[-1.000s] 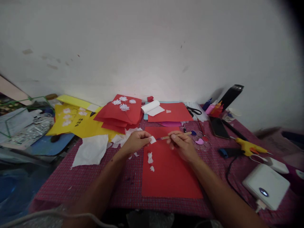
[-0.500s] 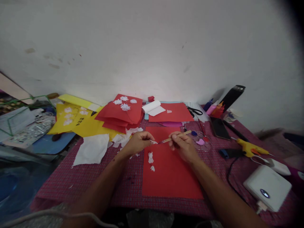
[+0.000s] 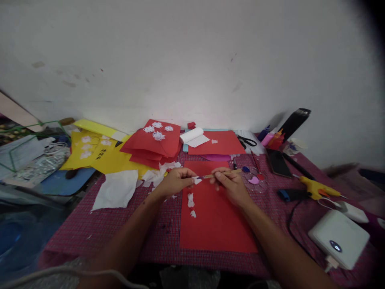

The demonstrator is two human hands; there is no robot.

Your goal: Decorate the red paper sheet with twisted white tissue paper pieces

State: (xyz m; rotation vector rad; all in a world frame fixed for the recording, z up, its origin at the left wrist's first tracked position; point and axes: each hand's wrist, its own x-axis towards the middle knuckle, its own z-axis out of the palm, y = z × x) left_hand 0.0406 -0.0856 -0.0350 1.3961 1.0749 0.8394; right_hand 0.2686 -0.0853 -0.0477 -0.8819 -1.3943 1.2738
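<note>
Between thumb and fingers, my left hand (image 3: 179,181) pinches a small scrap of white paper (image 3: 197,180) over the red sheet (image 3: 218,224). My right hand (image 3: 230,182) grips a paintbrush (image 3: 234,171) with a light wooden handle, its purplish tip touching or very close to the scrap. Below my left fingertips, two white paper pieces (image 3: 191,200) lie near the sheet's left edge. To the right of my right hand sits a clear palette (image 3: 258,185) with blue, red and pink paint.
Torn tissue (image 3: 116,189) lies at left, near red cards with white flowers (image 3: 158,135) and yellow papers (image 3: 102,154). Behind are a white roll (image 3: 192,135) and scissors (image 3: 247,141). At right are paint bottles (image 3: 275,139), a phone (image 3: 279,162), a glue gun (image 3: 319,188) and a white power bank (image 3: 339,237).
The brush has swung to a flatter angle, its tip moving up slightly against the scrap. The scrap now shows broader between my left fingers. Both hands stay nearly in place.
</note>
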